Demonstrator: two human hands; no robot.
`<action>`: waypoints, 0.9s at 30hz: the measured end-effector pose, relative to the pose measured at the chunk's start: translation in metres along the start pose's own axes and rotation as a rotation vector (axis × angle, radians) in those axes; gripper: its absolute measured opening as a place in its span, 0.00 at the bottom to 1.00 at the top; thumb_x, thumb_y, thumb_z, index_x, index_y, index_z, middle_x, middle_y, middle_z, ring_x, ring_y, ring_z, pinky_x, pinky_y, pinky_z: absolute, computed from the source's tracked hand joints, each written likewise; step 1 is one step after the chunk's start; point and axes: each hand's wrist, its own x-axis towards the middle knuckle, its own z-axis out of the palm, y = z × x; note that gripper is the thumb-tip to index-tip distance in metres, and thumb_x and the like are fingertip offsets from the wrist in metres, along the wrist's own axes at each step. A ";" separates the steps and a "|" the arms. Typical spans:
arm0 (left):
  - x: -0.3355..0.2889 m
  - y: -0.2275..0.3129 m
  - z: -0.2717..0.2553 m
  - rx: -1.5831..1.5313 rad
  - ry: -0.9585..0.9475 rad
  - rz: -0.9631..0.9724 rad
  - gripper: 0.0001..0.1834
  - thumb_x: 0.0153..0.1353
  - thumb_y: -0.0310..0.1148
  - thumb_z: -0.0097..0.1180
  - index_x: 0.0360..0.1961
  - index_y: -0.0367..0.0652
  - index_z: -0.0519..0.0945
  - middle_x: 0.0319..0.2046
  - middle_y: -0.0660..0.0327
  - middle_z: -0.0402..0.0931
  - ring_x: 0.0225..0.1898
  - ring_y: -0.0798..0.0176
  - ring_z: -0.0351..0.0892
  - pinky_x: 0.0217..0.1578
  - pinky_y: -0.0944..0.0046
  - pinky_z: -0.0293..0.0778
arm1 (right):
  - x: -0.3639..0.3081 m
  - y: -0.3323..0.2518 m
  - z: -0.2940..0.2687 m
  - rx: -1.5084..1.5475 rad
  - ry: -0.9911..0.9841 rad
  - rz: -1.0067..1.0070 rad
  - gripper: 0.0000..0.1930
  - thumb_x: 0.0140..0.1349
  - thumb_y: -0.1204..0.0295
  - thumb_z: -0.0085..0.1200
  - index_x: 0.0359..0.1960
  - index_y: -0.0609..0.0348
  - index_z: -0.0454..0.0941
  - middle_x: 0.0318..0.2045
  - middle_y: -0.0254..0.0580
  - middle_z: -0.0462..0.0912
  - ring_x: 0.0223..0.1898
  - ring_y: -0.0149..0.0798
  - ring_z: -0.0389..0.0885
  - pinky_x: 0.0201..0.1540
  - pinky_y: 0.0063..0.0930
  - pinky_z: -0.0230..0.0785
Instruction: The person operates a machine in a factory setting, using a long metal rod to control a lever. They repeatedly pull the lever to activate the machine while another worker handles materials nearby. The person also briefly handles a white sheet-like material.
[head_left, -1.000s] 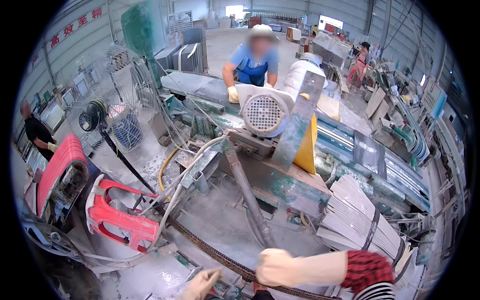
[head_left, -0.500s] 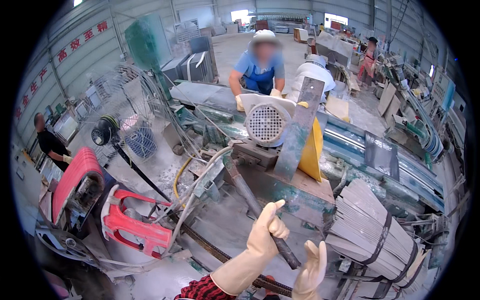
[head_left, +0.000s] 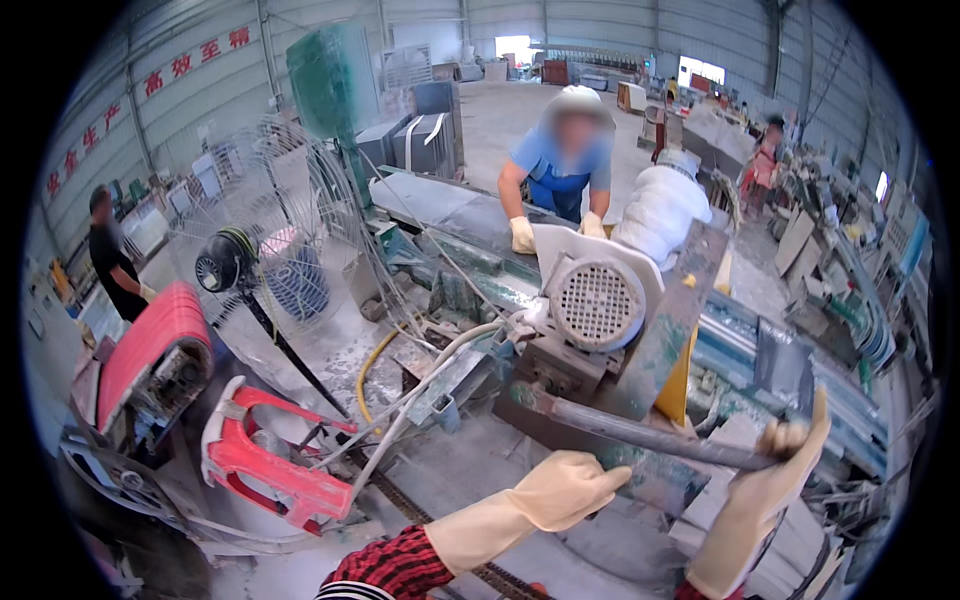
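A long grey metal bar (head_left: pixel 650 434) runs from the base of the machine in front of me toward the right. My right hand (head_left: pixel 765 505), in a cream glove, is at its outer end, with some fingers bent over the bar and others stretched upward; it is partly blurred. My left hand (head_left: pixel 570 492), also gloved, is just below the bar and apart from it, fingers curled and seemingly holding nothing. Above the bar sits a round motor with a grid cover (head_left: pixel 598 305), next to a tilted steel plate (head_left: pixel 675 320).
Across the machine a co-worker (head_left: pixel 560 165) in blue rests gloved hands beside a pale panel. To the left stand a large fan (head_left: pixel 225 258), a red plastic stool (head_left: pixel 265 450) and a red-covered part (head_left: pixel 150 345). Bundled strips (head_left: pixel 795 550) lie at the lower right. Another person (head_left: pixel 112 255) stands far left.
The bar's outer end has swung up and to the right. My left hand has let go of it, and my right hand has moved up onto its end. The view has shifted a little.
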 end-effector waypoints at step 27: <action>-0.026 -0.020 0.031 -0.046 0.546 -0.003 0.17 0.59 0.34 0.60 0.47 0.37 0.78 0.29 0.56 0.78 0.34 0.48 0.79 0.36 0.52 0.76 | -0.393 0.233 0.038 -1.405 -2.796 -0.440 0.07 0.49 0.70 0.67 0.32 0.51 0.87 0.32 0.40 0.87 0.35 0.41 0.87 0.34 0.38 0.76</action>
